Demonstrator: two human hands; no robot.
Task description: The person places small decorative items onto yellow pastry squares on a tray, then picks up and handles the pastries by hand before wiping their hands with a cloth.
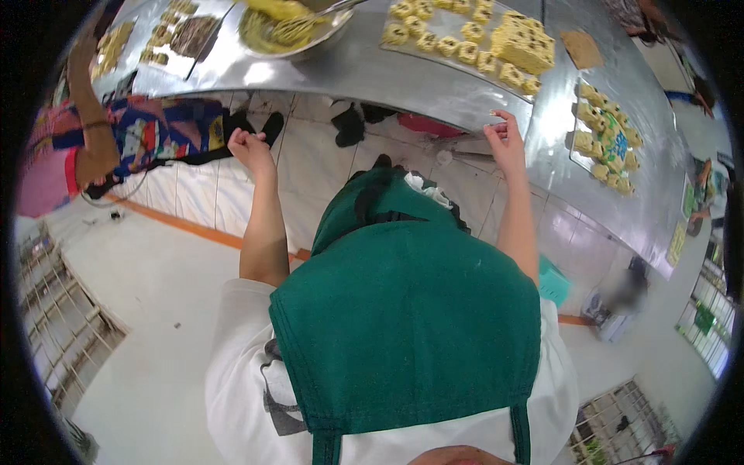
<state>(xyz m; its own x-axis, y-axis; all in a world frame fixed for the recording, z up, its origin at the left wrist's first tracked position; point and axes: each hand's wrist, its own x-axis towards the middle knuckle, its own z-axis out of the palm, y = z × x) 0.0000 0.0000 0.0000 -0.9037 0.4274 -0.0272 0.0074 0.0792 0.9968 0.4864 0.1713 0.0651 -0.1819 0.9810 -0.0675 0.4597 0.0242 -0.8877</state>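
Note:
My left hand (252,150) hangs in the air in front of the table edge, its fingers loosely curled in and nothing showing in them. My right hand (507,142) is raised at the near edge of the metal table (372,76), fingers partly stretched and apart, holding nothing. Beyond it lies a tray (434,56) with small pale-yellow dough pieces (467,53) dotted with dark bits. At that tray's right end sits a larger dotted dough slab (524,42). A steel bowl (341,32) of yellow batter holds a whisk (293,31) at the back.
Right of my right hand, a second tray (575,147) carries more dough pieces. Another tray (188,66) with a dark slab stands at the far left. At left, another person's arm (94,128) reaches toward the table. A brown square (581,49) lies at the back right.

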